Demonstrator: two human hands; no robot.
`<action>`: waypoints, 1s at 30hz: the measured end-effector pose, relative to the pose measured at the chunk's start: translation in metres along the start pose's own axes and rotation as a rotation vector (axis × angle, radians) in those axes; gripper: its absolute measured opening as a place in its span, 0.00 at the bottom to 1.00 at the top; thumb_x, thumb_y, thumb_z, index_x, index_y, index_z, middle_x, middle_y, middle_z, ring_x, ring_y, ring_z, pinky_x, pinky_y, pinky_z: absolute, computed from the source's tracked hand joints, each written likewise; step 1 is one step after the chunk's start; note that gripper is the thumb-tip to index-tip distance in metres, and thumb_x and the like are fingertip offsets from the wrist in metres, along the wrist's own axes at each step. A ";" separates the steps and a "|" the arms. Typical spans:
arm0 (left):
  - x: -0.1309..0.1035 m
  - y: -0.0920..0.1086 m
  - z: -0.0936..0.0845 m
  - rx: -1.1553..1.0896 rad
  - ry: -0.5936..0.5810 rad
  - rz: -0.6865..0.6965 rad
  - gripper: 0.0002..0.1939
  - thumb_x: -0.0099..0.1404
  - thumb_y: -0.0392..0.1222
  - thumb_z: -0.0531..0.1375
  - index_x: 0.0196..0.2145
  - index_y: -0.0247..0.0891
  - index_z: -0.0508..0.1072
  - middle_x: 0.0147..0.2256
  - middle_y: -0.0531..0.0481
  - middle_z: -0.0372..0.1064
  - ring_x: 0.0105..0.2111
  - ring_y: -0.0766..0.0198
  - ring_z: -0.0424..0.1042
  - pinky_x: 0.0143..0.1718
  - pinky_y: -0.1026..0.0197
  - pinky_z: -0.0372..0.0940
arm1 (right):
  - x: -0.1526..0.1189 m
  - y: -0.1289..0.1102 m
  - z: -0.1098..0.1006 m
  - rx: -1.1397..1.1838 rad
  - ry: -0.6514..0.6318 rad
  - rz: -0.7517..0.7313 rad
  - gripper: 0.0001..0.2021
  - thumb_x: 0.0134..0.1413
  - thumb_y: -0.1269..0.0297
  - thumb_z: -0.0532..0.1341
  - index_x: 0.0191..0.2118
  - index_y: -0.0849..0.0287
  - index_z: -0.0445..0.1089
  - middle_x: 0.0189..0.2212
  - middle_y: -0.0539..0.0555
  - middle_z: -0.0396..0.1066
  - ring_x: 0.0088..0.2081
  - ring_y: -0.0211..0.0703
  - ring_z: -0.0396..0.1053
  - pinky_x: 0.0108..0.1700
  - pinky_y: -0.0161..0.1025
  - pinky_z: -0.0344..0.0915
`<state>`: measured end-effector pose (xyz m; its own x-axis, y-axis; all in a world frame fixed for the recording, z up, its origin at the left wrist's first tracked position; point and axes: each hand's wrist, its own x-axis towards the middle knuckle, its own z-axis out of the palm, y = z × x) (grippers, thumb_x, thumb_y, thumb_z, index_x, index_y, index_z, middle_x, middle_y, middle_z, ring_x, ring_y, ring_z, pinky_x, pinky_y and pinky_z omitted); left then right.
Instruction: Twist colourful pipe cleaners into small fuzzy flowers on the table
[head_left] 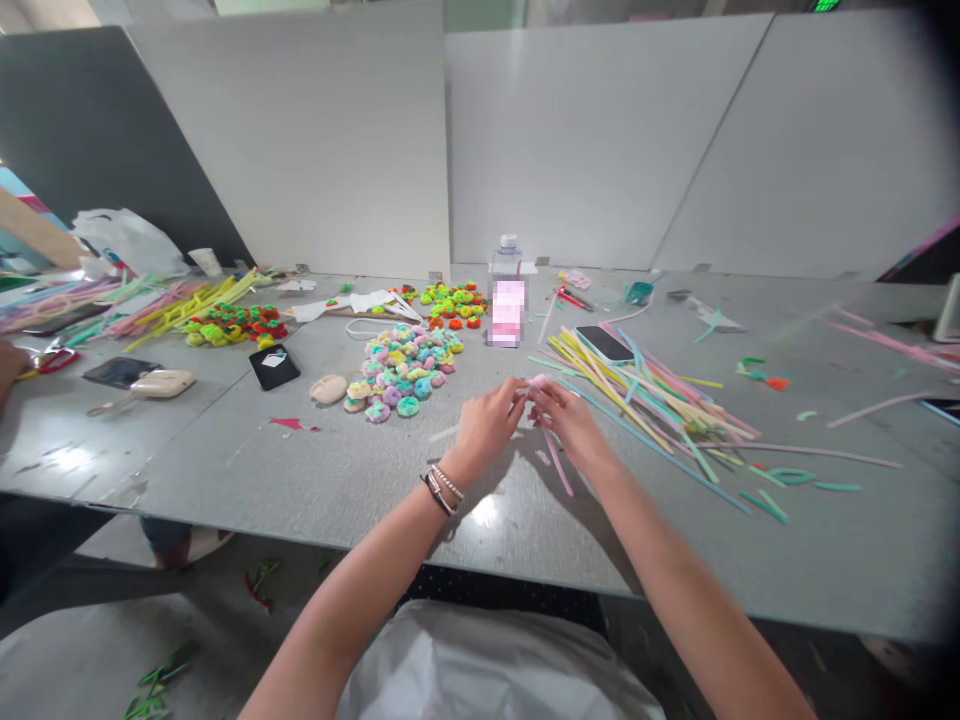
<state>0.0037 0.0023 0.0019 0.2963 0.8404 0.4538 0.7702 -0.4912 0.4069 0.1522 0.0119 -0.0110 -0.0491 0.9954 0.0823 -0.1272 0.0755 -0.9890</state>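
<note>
Above the grey table, both my hands meet with fingers pinched around a pink pipe cleaner [556, 462]. Its upper end is bunched into a small pink curl between the fingertips, and the loose tail hangs down under my right hand [562, 415]. My left hand [491, 418], with bracelets at the wrist, grips the curl from the other side; the exact finger contact is partly hidden. A pile of pastel fuzzy flowers [405, 365] lies left of my hands. To the right spreads a bundle of coloured pipe cleaners [637, 390].
A phone [604, 344] rests on the bundle. Behind my hands stands a bottle [508, 300] beside green and red fuzzy pieces [456, 303]. Scissors [705, 312] lie at back right. Grey panels [585, 150] close off the far side. Another person's hand [10, 368] shows at far left.
</note>
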 end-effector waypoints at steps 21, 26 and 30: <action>0.007 0.003 0.009 -0.632 -0.063 -0.146 0.16 0.70 0.48 0.43 0.38 0.38 0.66 0.24 0.56 0.68 0.20 0.72 0.62 0.25 0.69 0.56 | -0.004 -0.010 0.000 -0.124 0.057 -0.075 0.21 0.46 0.49 0.64 0.44 0.56 0.75 0.25 0.48 0.67 0.23 0.33 0.52 0.27 0.35 0.49; 0.009 0.001 0.009 -0.643 -0.084 -0.171 0.17 0.70 0.48 0.43 0.36 0.38 0.67 0.21 0.57 0.65 0.20 0.71 0.61 0.25 0.69 0.55 | -0.004 -0.010 0.003 -0.107 0.114 -0.106 0.18 0.43 0.50 0.65 0.35 0.58 0.74 0.25 0.49 0.67 0.23 0.33 0.54 0.26 0.34 0.50; 0.009 -0.001 0.012 -0.546 -0.097 -0.179 0.17 0.70 0.48 0.42 0.39 0.39 0.67 0.25 0.54 0.70 0.22 0.70 0.65 0.27 0.67 0.57 | -0.002 -0.009 0.002 -0.137 0.166 -0.084 0.19 0.40 0.47 0.66 0.33 0.59 0.73 0.28 0.51 0.70 0.25 0.36 0.61 0.26 0.34 0.55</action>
<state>0.0126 0.0128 -0.0044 0.2584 0.9258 0.2760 0.4182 -0.3648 0.8319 0.1514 0.0096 -0.0020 0.1213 0.9804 0.1554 0.0127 0.1550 -0.9878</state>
